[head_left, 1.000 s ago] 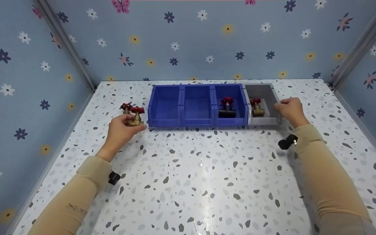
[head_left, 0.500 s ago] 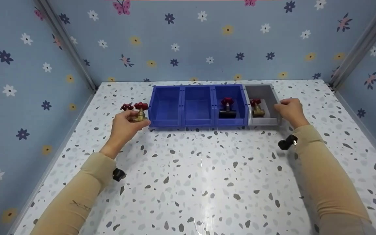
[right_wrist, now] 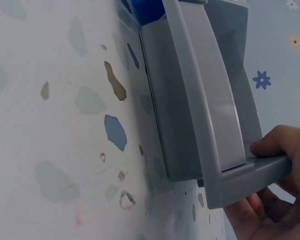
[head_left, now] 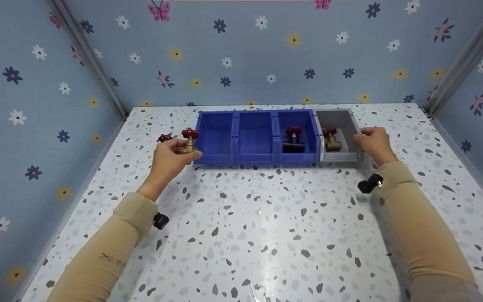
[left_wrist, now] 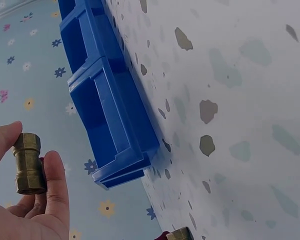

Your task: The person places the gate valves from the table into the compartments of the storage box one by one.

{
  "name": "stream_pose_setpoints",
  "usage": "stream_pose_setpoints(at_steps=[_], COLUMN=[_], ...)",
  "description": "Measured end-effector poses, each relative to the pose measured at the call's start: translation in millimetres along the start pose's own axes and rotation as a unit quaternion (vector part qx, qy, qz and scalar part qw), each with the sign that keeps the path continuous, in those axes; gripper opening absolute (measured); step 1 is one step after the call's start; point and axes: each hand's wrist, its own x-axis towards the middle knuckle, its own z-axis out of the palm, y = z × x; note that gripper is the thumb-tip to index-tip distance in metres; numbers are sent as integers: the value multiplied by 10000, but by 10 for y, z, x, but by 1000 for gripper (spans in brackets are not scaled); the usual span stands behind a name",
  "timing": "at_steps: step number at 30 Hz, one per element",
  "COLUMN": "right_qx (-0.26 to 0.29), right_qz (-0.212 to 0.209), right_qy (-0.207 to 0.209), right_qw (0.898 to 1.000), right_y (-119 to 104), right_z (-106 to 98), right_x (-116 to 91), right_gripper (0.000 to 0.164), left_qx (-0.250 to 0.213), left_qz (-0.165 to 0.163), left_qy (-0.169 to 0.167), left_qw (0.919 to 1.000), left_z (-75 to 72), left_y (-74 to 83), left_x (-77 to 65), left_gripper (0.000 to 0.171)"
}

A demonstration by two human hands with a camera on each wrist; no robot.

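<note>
My left hand (head_left: 169, 161) pinches a brass gate valve (head_left: 189, 144) with a red handwheel, held at the left side of the blue bins. In the left wrist view the valve's brass body (left_wrist: 28, 164) sits between thumb and fingers, above the table. A second red-wheeled valve (head_left: 164, 137) stands on the table behind that hand, mostly hidden by it. My right hand (head_left: 375, 144) grips the right side wall of the grey bin (head_left: 338, 157), thumb inside and fingers outside. In that bin lies a brass valve (head_left: 332, 143) with a red wheel.
Three blue bins join the grey one in a row; the leftmost (head_left: 214, 158) and middle (head_left: 255, 158) hold nothing visible. The third blue bin (head_left: 296, 157) contains a dark-bodied valve (head_left: 294, 144) with a red wheel. A flower-patterned wall (head_left: 266, 54) stands behind the speckled table (head_left: 266, 226).
My left hand has lifted the brass gate valve off the table and moved it right, toward the leftmost blue bin. The right hand stays on the grey bin.
</note>
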Motion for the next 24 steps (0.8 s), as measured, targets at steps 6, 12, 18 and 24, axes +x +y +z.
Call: stream_pose_setpoints(at_steps=[6, 12, 18, 24], right_qx=[85, 54, -41, 55], right_qz=[97, 33, -109, -5], right_qy=[-109, -26, 62, 23], right_qw=[9999, 10000, 9999, 10000], right_y=[-6, 5, 9, -5], right_z=[-17, -2, 5, 19], right_x=[2, -17, -40, -36], right_gripper=[57, 57, 56, 57], left_qx=[-27, -13, -39, -209], left_qz=[63, 72, 51, 15], left_qy=[34, 28, 53, -44], left_qw=[10000, 10000, 10000, 9998], left_z=[88, 167, 237, 284], left_y=[60, 127, 190, 229], left_x=[48, 87, 128, 170], left_gripper=[53, 54, 54, 57])
